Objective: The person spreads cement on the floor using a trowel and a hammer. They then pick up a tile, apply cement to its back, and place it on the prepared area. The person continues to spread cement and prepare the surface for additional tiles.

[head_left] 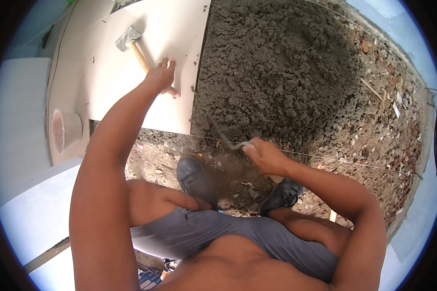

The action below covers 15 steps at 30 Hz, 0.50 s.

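My left hand (pixel 162 77) lies spread on a large pale tile (pixel 179 39), its fingers and thumb apart. Next to those fingers rests a mallet (pixel 140 55) with a grey head and wooden handle; the handle's end meets the hand's edge, and I cannot tell if they touch. My right hand (pixel 264 155) is closed around the handle of a trowel (pixel 232 144). Its thin blade, somewhat blurred, points up and left toward the near edge of the grey wet mortar (pixel 277 63), close to the tile's near right corner.
A taut string (pixel 342 161) crosses the near side of the mortar. Rubble-strewn soil (pixel 378 116) borders it on the right, beside pale blue walls (pixel 415 218). A white bucket (pixel 72 128) stands at left. My dark shoes (pixel 190 173) are on the dirt below the string.
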Available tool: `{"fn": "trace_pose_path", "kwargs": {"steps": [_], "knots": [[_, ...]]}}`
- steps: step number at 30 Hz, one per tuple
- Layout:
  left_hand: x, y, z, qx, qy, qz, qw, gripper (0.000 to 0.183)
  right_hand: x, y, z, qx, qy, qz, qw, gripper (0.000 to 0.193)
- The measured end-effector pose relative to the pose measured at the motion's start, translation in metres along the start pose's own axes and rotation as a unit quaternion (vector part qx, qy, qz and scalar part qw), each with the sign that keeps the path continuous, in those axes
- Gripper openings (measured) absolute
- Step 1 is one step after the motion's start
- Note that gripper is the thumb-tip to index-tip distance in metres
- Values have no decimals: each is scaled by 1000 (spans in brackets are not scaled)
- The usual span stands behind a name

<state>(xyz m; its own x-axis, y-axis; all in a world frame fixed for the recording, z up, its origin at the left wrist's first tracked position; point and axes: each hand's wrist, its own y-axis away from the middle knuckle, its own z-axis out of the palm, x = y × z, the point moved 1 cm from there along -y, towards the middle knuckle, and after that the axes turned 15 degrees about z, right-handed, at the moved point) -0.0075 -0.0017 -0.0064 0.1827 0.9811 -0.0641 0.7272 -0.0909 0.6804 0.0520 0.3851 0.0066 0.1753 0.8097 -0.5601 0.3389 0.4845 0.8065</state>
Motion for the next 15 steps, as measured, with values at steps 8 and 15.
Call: {"fn": "trace_pose_path", "kwargs": {"steps": [8, 15], "knots": [[-2, -5, 16, 10, -2, 9, 1000, 140, 24, 33, -39, 84, -153, 58, 983, 35], [12, -12, -7, -42, -16, -39, 998, 136, -22, -19, -22, 28, -188, 104, 976, 41]]}}
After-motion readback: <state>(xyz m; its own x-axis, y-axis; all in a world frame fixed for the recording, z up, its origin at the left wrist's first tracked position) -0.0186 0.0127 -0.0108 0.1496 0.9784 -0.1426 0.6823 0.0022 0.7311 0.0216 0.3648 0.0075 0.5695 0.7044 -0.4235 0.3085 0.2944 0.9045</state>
